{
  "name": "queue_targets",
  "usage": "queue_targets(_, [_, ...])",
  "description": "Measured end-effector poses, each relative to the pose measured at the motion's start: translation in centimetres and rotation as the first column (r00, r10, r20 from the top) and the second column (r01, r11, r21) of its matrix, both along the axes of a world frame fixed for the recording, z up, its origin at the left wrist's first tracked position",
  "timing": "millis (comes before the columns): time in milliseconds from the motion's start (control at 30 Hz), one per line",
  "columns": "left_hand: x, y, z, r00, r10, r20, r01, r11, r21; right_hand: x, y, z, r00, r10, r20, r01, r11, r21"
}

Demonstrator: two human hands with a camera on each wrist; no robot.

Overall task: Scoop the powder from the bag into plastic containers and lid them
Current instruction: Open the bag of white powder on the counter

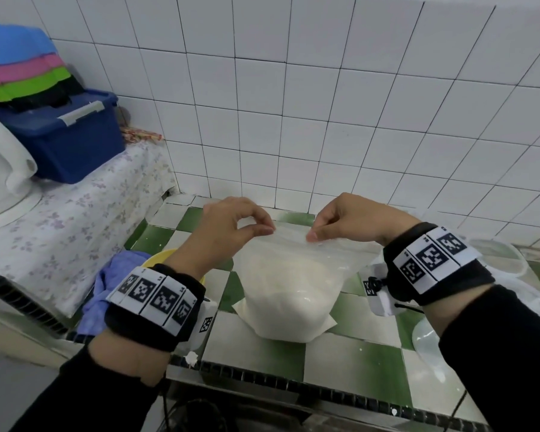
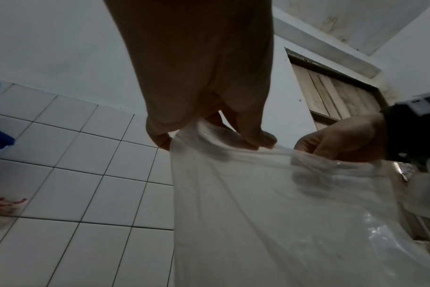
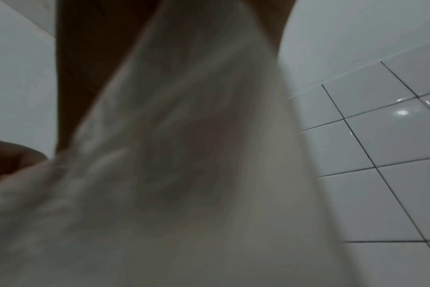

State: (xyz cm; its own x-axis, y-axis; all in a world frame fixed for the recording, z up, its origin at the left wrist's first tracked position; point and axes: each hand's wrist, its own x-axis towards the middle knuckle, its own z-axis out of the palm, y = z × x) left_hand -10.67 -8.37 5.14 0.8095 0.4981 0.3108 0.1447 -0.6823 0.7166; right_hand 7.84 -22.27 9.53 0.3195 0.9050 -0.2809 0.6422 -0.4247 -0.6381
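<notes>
The desk (image 1: 256, 347) was the biggest thing, tiled in green and white squares, with a white tiled wall (image 1: 325, 104) behind it. To the left, a dark blue storage box (image 1: 66, 141) sat on a flowery cloth (image 1: 85, 213).

In the middle of the desk stood the clear plastic bag (image 1: 289, 294), fat at the bottom with white powder (image 1: 281, 282). It looked heavy and saggy, so it would likely slump or tip if let go. The plastic was thin, soft and probably slippery. The top edge, well above the powder, looked like the best place to hold it, with 1 hand on each side. A hard pull might tear it or puff powder out.

A clear plastic container (image 1: 505, 260) sat to the right, partly hidden behind the wrist. A blue cloth (image 1: 106, 291) lay over a yellow bowl (image 1: 156, 260) on the left.

The left hand (image 1: 228, 232) pinched the top edge of the bag between thumb and fingers. The right hand (image 1: 349, 219) pinched the same edge just beside it. The 2 hands were close together but not touching. The mouth looked flat and not yet open, so the 2 sides needed a gentle pull apart. No scooping had begun.
</notes>
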Motion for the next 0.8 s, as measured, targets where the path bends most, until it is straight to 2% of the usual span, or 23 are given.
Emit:
queue_targets(133, [-0.6,0.0,0.6,0.998,-0.054,-0.031,0.05,0.992,-0.116,0.3,0.3,-0.2,0.993,-0.116,0.001,0.115,0.986,0.118])
queue_targets(300, [-2.2,-0.6,2.1,0.962,-0.222,-0.158,0.189,0.962,-0.198,1.0,0.7,-0.3,0.973,-0.23,0.015,0.223,0.956,0.193])
queue_targets(467, [-4.3,-0.3,4.1,0.836,-0.458,-0.302,0.361,0.874,-0.325,2.1,1.0,-0.6,0.945,-0.324,0.047,0.307,0.928,0.213])
queue_targets(533, [-4.6,-0.4,4.4,0.805,-0.466,-0.367,0.362,0.876,-0.319,2.2,1.2,-0.8,0.938,-0.343,0.039,0.327,0.919,0.219])
queue_targets(600, [-4.5,-0.4,4.6,0.814,-0.451,-0.367,0.35,0.884,-0.31,2.1,1.2,-1.1,0.928,-0.371,0.029,0.355,0.905,0.233])
queue_targets(733, [-3.9,-0.4,4.2,0.89,-0.347,-0.297,0.257,0.918,-0.302,1.2,0.5,-0.9,0.901,-0.429,-0.06,0.429,0.866,0.256])
queue_targets(800, [-3.3,-0.4,3.8,0.947,-0.219,-0.233,0.159,0.955,-0.251,0.8,-0.4,-0.4,0.898,-0.432,-0.081,0.44,0.881,0.172])
